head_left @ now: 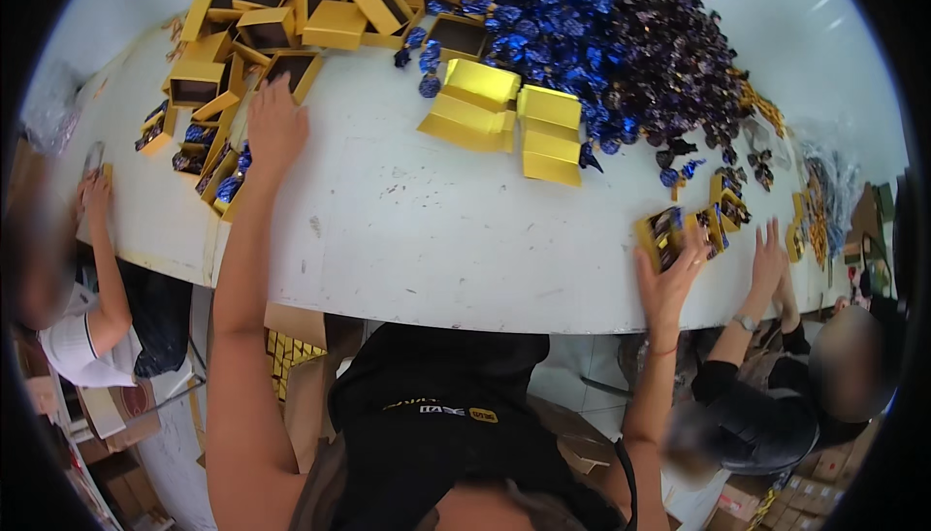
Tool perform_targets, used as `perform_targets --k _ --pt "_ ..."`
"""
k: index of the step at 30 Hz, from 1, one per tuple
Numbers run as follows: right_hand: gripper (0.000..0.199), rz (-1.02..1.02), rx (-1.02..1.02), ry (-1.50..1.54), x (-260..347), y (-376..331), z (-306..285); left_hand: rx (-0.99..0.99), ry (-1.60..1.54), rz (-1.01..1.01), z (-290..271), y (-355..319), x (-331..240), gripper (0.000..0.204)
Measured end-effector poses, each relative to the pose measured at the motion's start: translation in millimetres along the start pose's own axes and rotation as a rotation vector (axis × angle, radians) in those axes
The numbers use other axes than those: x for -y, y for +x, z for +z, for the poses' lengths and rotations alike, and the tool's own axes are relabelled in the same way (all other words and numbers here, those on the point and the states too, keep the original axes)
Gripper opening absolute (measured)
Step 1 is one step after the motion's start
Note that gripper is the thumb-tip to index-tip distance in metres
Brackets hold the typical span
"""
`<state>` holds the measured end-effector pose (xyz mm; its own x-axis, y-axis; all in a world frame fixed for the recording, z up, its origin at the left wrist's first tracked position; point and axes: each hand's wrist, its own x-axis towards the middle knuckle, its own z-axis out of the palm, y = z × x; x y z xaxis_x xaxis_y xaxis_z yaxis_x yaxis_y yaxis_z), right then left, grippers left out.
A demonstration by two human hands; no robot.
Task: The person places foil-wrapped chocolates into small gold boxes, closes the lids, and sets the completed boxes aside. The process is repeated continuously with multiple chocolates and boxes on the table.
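Note:
My left hand reaches to the far left, fingers stretched out against the near side of an empty gold box with a dark inside. I see nothing lifted in it. At the right, my right hand has its thumb and fingers around a small gold box filled with dark wrapped candies. The box rests on the white table. Just beyond that hand stand more filled gold boxes. Beside my left wrist sits a gold box of blue and dark candies.
Empty gold boxes pile up at the far left. Blue wrapped candies and dark ones heap beyond two creased gold card pieces. Co-workers' hands work at the left and right. An open carton stands below the table edge.

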<state>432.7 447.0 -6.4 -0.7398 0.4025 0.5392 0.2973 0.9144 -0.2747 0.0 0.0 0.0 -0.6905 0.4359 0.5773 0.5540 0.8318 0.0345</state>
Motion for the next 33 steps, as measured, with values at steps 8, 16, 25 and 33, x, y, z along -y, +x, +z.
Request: perform_targets --k 8,16,25,33 --pt "0.067 -0.324 0.205 0.384 90 116 43 0.241 -0.411 0.195 -62 -57 -114 0.017" --pt "0.049 -0.253 0.339 0.095 103 127 80 0.297 -0.664 0.268 -136 -136 -194 0.063" --pt "0.024 -0.175 0.201 0.423 127 90 34 0.455 -0.991 0.042 -120 -128 -161 0.113" --pt "0.019 -0.422 0.479 0.634 200 50 10 0.354 -1.081 0.104 -98 -135 -207 0.124"
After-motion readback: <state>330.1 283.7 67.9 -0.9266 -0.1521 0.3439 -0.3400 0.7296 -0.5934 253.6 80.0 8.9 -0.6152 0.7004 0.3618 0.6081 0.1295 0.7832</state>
